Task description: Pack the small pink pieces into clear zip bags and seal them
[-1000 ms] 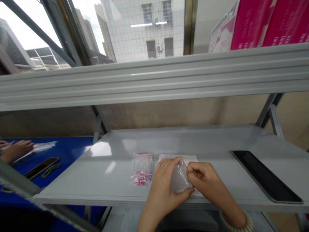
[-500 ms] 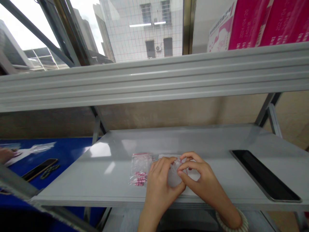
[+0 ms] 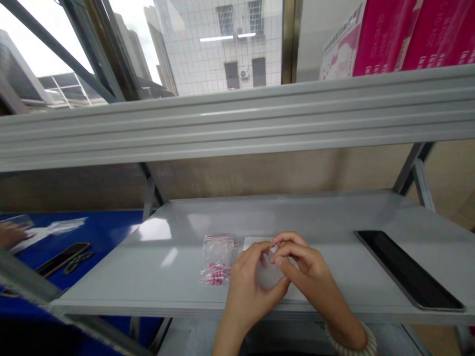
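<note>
My left hand (image 3: 247,287) is curved, thumb and fingers closed around a small clear plastic bag (image 3: 266,258) that is mostly hidden by the hands. From the right, my right hand (image 3: 302,259) pinches at the top of the same bag with bent fingers; a white beaded band circles that wrist. What lies inside the bag is too covered to make out. Under both hands lies a white sheet (image 3: 251,241). Just left of my left hand rest zip bags (image 3: 217,257) with pink beads in their lower part.
On the grey shelf (image 3: 178,287) a black tablet (image 3: 408,269) lies at the right. Overhead runs a shelf beam (image 3: 237,126), with pink boxes (image 3: 386,39) above it. At left, another person's hand (image 3: 11,235), a phone (image 3: 63,258) and scissors (image 3: 77,262) are over a blue table.
My right fingers have curled in closer to the left hand, covering more of the clear bag. A red thread that showed by the right fingers is now out of sight.
</note>
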`<control>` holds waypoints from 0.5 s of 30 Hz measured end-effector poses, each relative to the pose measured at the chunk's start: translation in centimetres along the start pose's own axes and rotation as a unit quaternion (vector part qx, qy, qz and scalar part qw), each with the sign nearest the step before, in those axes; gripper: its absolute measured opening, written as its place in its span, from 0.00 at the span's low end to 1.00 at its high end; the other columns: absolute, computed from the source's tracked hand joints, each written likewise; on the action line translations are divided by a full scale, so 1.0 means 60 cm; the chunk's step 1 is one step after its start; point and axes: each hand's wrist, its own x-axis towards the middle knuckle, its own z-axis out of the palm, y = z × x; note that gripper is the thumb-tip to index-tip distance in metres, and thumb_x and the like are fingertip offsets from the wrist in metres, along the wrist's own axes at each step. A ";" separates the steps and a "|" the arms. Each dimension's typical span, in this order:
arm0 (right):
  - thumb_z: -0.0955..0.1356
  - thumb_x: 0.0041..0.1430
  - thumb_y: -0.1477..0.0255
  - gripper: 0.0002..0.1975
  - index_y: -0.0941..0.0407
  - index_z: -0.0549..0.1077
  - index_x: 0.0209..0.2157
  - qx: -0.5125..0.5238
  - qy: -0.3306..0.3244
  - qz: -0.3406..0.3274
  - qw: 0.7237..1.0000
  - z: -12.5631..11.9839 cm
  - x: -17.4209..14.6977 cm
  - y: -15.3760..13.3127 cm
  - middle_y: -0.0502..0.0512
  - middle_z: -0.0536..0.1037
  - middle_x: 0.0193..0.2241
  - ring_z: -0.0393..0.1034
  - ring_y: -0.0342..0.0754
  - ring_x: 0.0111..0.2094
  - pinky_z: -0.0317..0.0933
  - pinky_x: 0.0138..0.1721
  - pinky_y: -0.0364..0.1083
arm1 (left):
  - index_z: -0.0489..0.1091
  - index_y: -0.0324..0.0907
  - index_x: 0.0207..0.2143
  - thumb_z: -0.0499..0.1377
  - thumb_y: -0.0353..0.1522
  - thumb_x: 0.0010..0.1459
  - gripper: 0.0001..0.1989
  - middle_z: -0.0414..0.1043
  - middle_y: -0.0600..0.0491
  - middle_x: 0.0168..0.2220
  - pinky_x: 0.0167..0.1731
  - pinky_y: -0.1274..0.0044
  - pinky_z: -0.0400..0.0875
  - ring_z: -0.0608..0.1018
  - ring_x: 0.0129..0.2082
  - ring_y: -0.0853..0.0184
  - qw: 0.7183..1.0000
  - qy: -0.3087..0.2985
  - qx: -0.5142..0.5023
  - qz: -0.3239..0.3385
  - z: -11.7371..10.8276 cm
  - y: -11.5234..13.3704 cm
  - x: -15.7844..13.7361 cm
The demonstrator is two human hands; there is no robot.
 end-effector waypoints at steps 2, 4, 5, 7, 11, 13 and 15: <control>0.68 0.59 0.74 0.07 0.53 0.78 0.28 -0.028 0.002 -0.003 1.000 0.001 -0.001 -0.002 0.55 0.73 0.41 0.69 0.51 0.48 0.58 0.52 0.49 | 0.69 0.45 0.46 0.61 0.25 0.46 0.22 0.76 0.55 0.37 0.36 0.73 0.69 0.76 0.34 0.64 1.000 0.001 -0.002 -0.008 0.000 0.001 0.001; 0.67 0.60 0.74 0.08 0.52 0.79 0.30 -0.060 -0.006 -0.008 0.998 0.001 -0.003 -0.005 0.54 0.72 0.44 0.68 0.50 0.49 0.57 0.53 0.48 | 0.69 0.44 0.47 0.61 0.25 0.46 0.23 0.76 0.54 0.39 0.36 0.74 0.70 0.77 0.35 0.64 1.000 0.000 -0.018 -0.015 0.001 0.003 0.002; 0.67 0.61 0.74 0.08 0.52 0.79 0.31 -0.072 -0.015 -0.012 0.997 0.001 -0.004 -0.007 0.54 0.72 0.45 0.68 0.49 0.50 0.57 0.54 0.47 | 0.69 0.44 0.47 0.60 0.25 0.46 0.23 0.77 0.54 0.40 0.37 0.74 0.70 0.77 0.36 0.64 0.999 0.000 -0.033 -0.016 0.001 0.004 0.003; 0.67 0.62 0.74 0.08 0.51 0.79 0.34 -0.085 -0.033 -0.021 0.996 0.000 -0.006 -0.010 0.54 0.71 0.47 0.66 0.49 0.53 0.56 0.55 0.47 | 0.69 0.44 0.47 0.59 0.25 0.47 0.22 0.77 0.53 0.43 0.41 0.75 0.70 0.78 0.41 0.64 0.997 -0.005 -0.071 -0.012 0.002 0.005 0.005; 0.66 0.65 0.70 0.08 0.50 0.78 0.39 -0.061 -0.068 -0.024 0.996 -0.004 -0.008 -0.012 0.54 0.70 0.51 0.63 0.48 0.57 0.53 0.59 0.46 | 0.70 0.44 0.44 0.59 0.26 0.51 0.16 0.76 0.54 0.42 0.43 0.75 0.69 0.77 0.43 0.64 0.990 -0.026 -0.136 -0.018 0.001 0.004 0.008; 0.65 0.67 0.67 0.09 0.49 0.78 0.42 -0.049 -0.083 -0.023 0.995 -0.007 -0.009 -0.012 0.54 0.68 0.54 0.62 0.49 0.58 0.53 0.60 0.46 | 0.70 0.44 0.42 0.60 0.28 0.53 0.13 0.75 0.54 0.41 0.43 0.75 0.68 0.76 0.42 0.63 0.986 -0.037 -0.162 -0.027 0.000 0.002 0.009; 0.63 0.69 0.65 0.12 0.48 0.77 0.44 -0.049 -0.099 -0.022 0.994 -0.012 -0.010 -0.013 0.54 0.67 0.56 0.60 0.49 0.60 0.53 0.60 0.46 | 0.70 0.43 0.41 0.61 0.30 0.54 0.10 0.74 0.54 0.39 0.42 0.75 0.67 0.75 0.41 0.64 0.979 -0.050 -0.195 -0.032 -0.003 -0.002 0.009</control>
